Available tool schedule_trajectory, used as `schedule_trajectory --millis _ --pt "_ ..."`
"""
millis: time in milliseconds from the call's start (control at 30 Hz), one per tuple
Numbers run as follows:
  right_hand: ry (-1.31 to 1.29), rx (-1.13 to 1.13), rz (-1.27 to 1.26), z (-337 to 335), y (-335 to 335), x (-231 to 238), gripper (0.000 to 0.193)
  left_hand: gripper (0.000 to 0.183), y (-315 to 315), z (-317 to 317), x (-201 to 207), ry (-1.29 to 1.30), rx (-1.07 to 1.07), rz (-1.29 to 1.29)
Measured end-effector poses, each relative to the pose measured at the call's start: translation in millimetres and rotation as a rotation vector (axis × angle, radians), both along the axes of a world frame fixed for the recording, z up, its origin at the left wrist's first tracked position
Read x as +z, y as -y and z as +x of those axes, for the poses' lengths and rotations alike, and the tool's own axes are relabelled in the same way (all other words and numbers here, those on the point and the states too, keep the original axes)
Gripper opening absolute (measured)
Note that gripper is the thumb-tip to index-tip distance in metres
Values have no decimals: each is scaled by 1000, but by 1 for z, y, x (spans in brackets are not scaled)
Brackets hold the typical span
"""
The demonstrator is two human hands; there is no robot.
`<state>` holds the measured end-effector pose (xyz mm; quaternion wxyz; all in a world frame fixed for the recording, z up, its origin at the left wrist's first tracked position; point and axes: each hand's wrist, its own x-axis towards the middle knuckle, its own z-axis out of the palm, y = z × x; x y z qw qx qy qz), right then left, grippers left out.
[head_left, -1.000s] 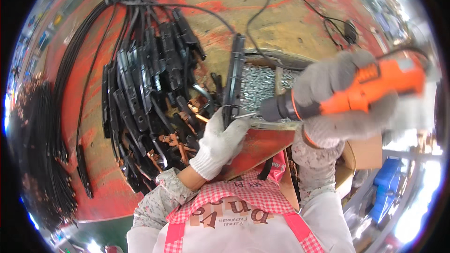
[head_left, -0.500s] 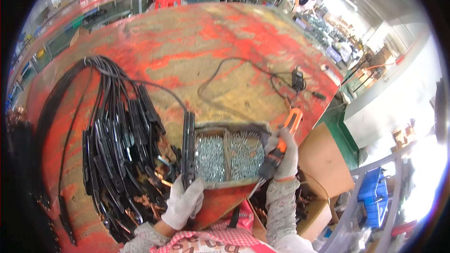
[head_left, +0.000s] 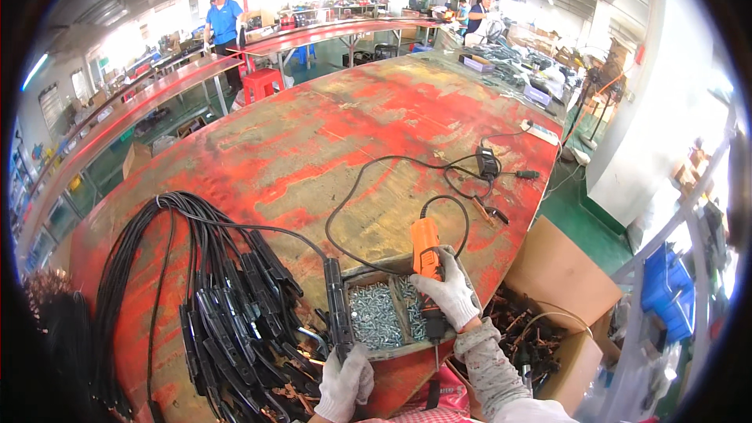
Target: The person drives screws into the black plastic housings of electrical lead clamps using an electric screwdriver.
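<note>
My left hand [head_left: 345,382], in a white glove, is closed on the lower end of a slim black bar-shaped housing [head_left: 338,305] with a cable running from its top end. The housing stands along the left edge of a tray [head_left: 423,348] whose two compartments hold silver screws [head_left: 374,315]. My right hand [head_left: 450,291], also gloved, grips an orange and black electric screwdriver [head_left: 425,244] over the tray's right compartment. Its bit points down toward my body. To the left lies a bundle of similar black housings [head_left: 227,321] on cables.
A power cord [head_left: 352,196] loops across the worn red table [head_left: 313,141] to a black adapter [head_left: 487,163]. A cardboard box [head_left: 560,274] of dark parts stands at right. Beyond are a red stool [head_left: 261,84], benches and other people [head_left: 225,23].
The head view has tilted up, showing more of the room. My right hand has brought the screwdriver left over the tray, turning it more upright. My left hand keeps its hold on the housing.
</note>
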<state>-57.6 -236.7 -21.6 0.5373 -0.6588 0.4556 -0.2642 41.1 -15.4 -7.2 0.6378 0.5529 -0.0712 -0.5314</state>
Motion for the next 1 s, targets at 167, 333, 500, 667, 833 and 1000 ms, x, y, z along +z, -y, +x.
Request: schedule_trajectory --millis 167,333,500,667,833,1000 --pt "-15 -17 -103 -1 2 6 89 40 -1 0 -1 48 -3 -91" --pt "18 -20 -113 1 -1 -12 91 37 -6 -1 -5 51 8 -41" --pt "36 -20 -174 -3 0 -17 89 36 -10 -2 -9 52 -16 -78" --pt "7 -32 -149 -6 3 -11 89 36 -4 -3 -1 24 -5 -45" --pt "182 10 50 -3 3 -3 75 36 -6 6 14 -72 -2 53" --pt "381 66 233 -13 -4 9 70 41 -29 16 50 107 37 158"
